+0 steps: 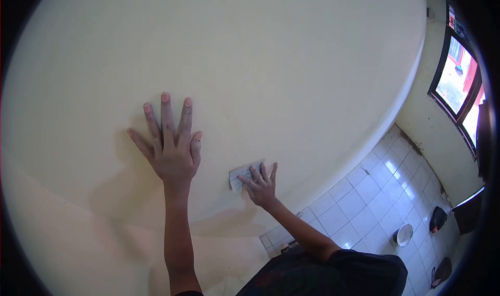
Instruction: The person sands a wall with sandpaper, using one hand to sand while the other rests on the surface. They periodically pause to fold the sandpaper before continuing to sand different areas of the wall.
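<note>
My left hand [173,150] lies flat on the pale cream wall [291,61], fingers spread, holding nothing. Dust greys its skin. Lower and to the right, my right hand [260,186] presses a small grey sheet of sandpaper [240,174] against the same wall. Print shows faintly on the back of the sheet, and its lower left corner curls away. The fingers of that hand lie over the sheet's right part and hide some of it.
The wall ends at a rounded edge on the right. Beyond it are white floor tiles [359,202], a white bucket [403,235], a black bag-like item [438,219] and a dark-framed window [458,77]. A dark object [442,272] lies at lower right.
</note>
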`<state>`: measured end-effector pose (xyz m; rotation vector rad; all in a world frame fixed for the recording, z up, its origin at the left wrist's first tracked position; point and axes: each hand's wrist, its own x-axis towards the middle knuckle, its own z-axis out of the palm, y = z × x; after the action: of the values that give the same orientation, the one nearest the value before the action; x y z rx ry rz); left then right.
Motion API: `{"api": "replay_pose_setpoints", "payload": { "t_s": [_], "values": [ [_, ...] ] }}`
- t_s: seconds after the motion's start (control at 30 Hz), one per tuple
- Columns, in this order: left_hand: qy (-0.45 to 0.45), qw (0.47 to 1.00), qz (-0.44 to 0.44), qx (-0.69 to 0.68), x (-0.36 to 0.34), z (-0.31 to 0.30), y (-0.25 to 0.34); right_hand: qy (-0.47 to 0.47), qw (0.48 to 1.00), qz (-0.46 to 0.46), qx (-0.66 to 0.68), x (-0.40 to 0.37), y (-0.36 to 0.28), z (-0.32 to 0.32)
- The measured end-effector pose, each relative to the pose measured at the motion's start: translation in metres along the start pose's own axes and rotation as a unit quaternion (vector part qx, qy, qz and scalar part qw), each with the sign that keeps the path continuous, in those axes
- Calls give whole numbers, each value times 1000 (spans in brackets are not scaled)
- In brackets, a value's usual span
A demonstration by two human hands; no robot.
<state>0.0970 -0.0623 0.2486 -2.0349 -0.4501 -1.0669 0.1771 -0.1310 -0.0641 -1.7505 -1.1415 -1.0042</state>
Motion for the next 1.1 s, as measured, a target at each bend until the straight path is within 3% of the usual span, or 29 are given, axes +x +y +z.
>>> {"api": "replay_pose_setpoints", "payload": {
  "t_s": [0.1, 0.2, 0.3, 0.37, 0.43, 0.5, 0.6, 0.7, 0.83, 0.97, 1.1],
  "values": [
    [44, 998, 7, -47, -2, 4, -3, 58, 994, 82, 49, 107, -11, -37],
    [80, 986, -1, -144, -7, 9, -7, 115, 987, 87, 67, 228, -30, -93],
    [97, 981, -35, -161, -19, 20, -5, 125, 987, 77, 66, 254, -32, -103],
    [61, 989, -39, -132, -40, 26, 1, 92, 990, 97, 41, 198, -25, -67],
    [17, 993, -49, -109, -73, 38, 11, 61, 994, 71, 48, 75, -16, -8],
    [6, 995, -43, -86, -108, 56, 23, -65, 995, 62, 46, -46, -9, 23],
    [11, 998, -28, -62, -156, 66, 34, -97, 995, 38, 6, -45, -2, -4],
    [17, 997, -24, -72, -197, 82, 40, -25, 996, 82, 14, 74, 0, -41],
    [-13, 993, -52, -101, -268, 98, 52, 114, 991, 59, 31, 216, -17, -86],
    [-36, 987, -88, -126, -342, 123, 66, 86, 995, 44, 9, 184, -26, -57],
    [-78, 971, -155, -166, -378, 120, 79, -17, 1000, 1, 21, -15, -8, 18]
  ]
}}
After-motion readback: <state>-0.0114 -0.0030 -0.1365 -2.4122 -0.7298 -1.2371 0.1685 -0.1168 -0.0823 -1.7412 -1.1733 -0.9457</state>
